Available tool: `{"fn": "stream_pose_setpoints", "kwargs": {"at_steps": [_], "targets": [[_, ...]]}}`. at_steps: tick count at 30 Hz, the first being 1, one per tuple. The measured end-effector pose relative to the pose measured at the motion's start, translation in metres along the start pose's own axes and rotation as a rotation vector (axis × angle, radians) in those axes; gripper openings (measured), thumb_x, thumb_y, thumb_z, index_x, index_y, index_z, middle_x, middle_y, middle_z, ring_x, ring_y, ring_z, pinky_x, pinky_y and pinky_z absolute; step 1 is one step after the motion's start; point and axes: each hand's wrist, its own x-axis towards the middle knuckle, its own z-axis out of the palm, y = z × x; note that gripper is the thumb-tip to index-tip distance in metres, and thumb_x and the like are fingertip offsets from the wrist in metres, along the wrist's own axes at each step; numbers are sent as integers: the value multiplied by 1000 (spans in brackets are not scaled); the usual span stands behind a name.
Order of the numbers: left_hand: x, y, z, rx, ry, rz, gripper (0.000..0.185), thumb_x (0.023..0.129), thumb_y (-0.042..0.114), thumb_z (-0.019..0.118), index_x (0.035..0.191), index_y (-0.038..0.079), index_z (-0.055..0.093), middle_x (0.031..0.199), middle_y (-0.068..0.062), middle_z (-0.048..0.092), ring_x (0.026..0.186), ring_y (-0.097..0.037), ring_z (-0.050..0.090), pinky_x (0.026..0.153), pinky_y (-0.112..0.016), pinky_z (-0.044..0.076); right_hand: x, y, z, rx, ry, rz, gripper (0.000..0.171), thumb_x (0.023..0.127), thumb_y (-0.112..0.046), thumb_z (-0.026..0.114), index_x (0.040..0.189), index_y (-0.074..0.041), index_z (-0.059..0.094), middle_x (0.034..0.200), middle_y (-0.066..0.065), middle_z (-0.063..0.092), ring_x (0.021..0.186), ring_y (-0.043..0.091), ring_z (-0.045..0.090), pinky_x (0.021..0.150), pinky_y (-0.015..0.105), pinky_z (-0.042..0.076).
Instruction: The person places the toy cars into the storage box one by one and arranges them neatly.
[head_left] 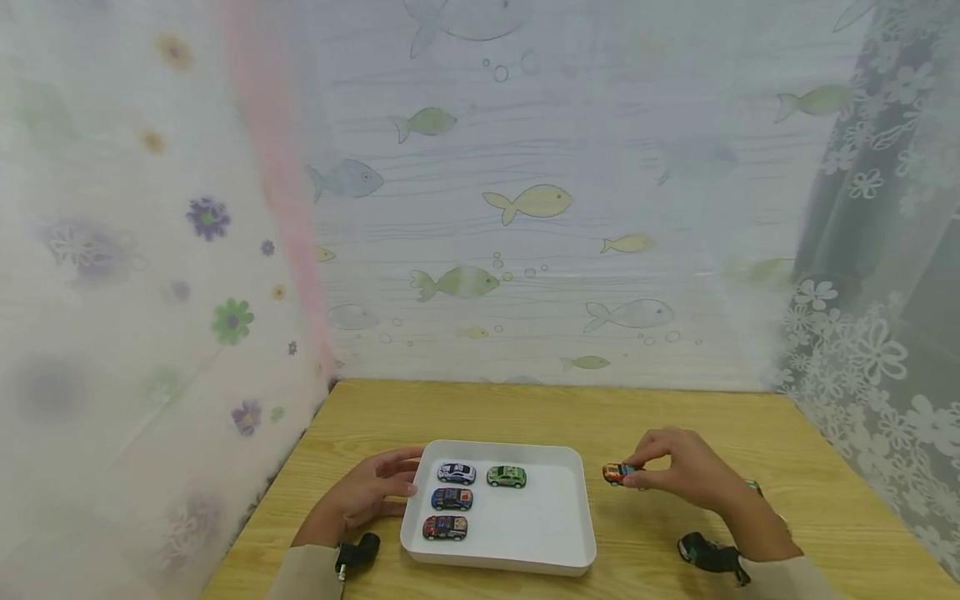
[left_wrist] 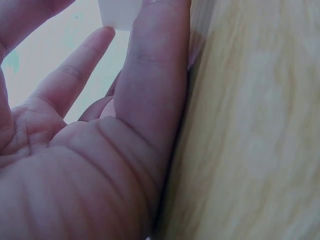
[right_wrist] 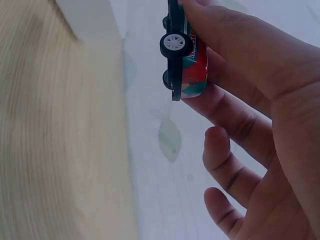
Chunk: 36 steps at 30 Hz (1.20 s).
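Fronting fish-print sheeting point(head_left: 540, 137), the table's point(head_left: 450, 410) tray point(head_left: 536, 525) of four cars point(head_left: 456, 473) is touched by the spread left hand point(head_left: 375, 486), another car point(head_left: 615, 474) clamped in the right point(head_left: 686, 468).

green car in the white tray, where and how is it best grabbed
Probably pinch the green car across its long sides near its right end, coming down from above right. It stands on its wheels, lengthwise left to right; the white tray has bare floor on that side, while the white car sits to its left.
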Motion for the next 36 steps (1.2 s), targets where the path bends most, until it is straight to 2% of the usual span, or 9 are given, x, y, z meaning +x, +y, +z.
{"fn": "stream_pose_setpoints", "kwargs": {"at_steps": [5, 10, 13, 18, 22, 29, 36], "targets": [[1, -1, 0, -2, 3, -1, 74, 93, 7, 74, 159, 8, 39, 160, -25, 41, 132, -30, 60, 96, -52, 59, 13, -7, 10, 19, 1, -45, 17, 85, -42, 84, 99, -30, 83, 90, -19, 70, 85, 6, 63, 70, 30, 55], [1, -3, -1, -10, 3, -2, 74, 93, 7, 75, 159, 9, 40, 160, -24, 41, 132, -30, 59, 97, -52, 59, 24, -12, 20, 47, -11, -45, 19, 84, -44, 84, 98, -31, 83, 90, -18, 70, 84, 11, 65, 70, 33, 56], [1, -3, -1, -15, -2, 0, 73, 94, 7, 74, 159, 9, 40, 160, -24, 41, 132, -29, 59, 97, -51, 59, 30, -17, 25, 60, -20, -60, 20, 84, -43, 85, 97, -29, 84, 90, -16, 71, 84, 16, 66, 70, 31, 55], [2, -4, -2, -19, -4, -2, 74, 94, 7, 74, 159, 9, 40, 160, -24, 42, 132, -29, 60, 97, -51, 59, 43, -26, 34, 54, -46, -71, 19, 83, -45, 85, 94, -29, 84, 89, -17, 71, 84, 16, 66, 70, 29, 54], [1, -4, -3, -20, -6, -2, 73, 94, 7, 74, 159, 10, 40, 159, -24, 42, 131, -29, 60, 97, -51, 58, 54, -32, 43, 66, -73, -55, 18, 83, -45, 85, 92, -29, 84, 87, -18, 69, 83, 11, 65, 70, 29, 54], [2, -4, -3, -17, -7, -5, 74, 94, 8, 75, 159, 10, 40, 159, -24, 42, 132, -30, 60, 98, -52, 58, 68, -41, 55, 54, -114, -4, 16, 82, -43, 87, 90, -30, 84, 85, -18, 68, 77, 3, 59, 62, 24, 49], [2, -2, -3, -15, 1, -12, 73, 93, 8, 75, 158, 10, 41, 159, -24, 42, 132, -30, 59, 97, -52, 58, 77, -45, 67, 29, -117, -33, 14, 83, -43, 86, 90, -31, 84, 83, -19, 67, 74, 1, 59, 61, 23, 51]]}}
